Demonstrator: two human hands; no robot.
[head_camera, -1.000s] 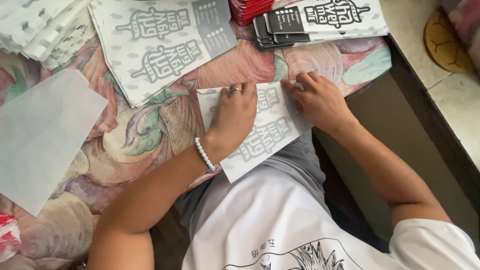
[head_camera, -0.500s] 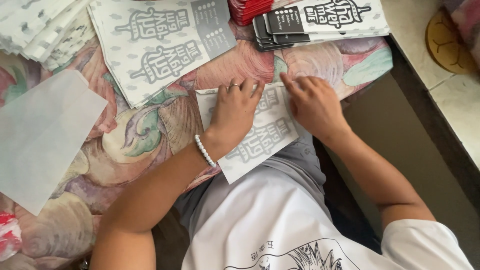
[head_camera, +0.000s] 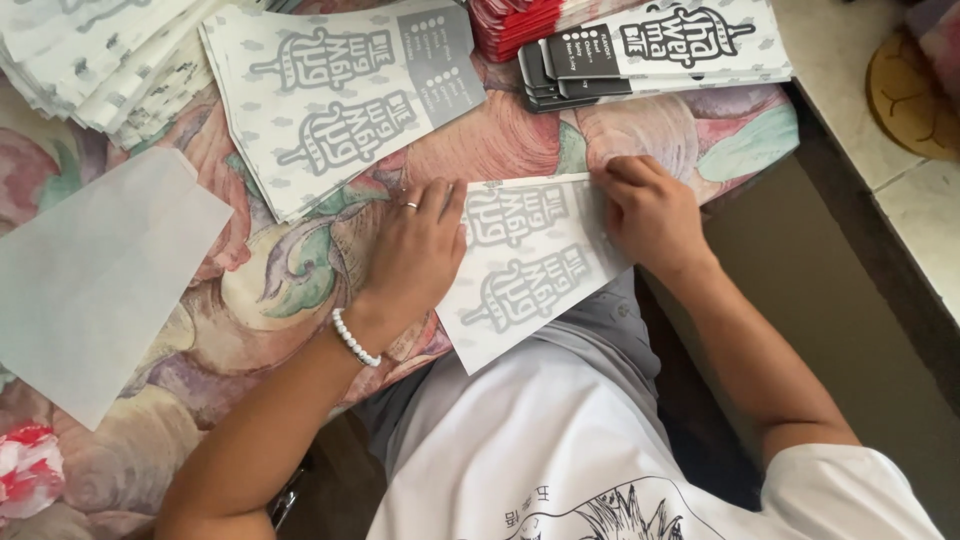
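Two hands are laid on one printed paper bag (head_camera: 530, 270) at the floral table's (head_camera: 300, 290) six-o'clock edge. It is pinned flat by the left hand (head_camera: 415, 250), fingers spread; at three o'clock, its edge is pinched by the right hand (head_camera: 650, 215), apparently for creasing.

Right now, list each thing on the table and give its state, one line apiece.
Printed paper sheet: flat, pressed under both hands, near edge overhanging the table.
Left hand: palm down on the sheet's left side.
Right hand: fingers bent, pressing the sheet's right edge.
Spread printed sheets: lying flat, overlapped.
Folded stack: piled, dark edges fanned.
Plain white sheet: flat, untouched.
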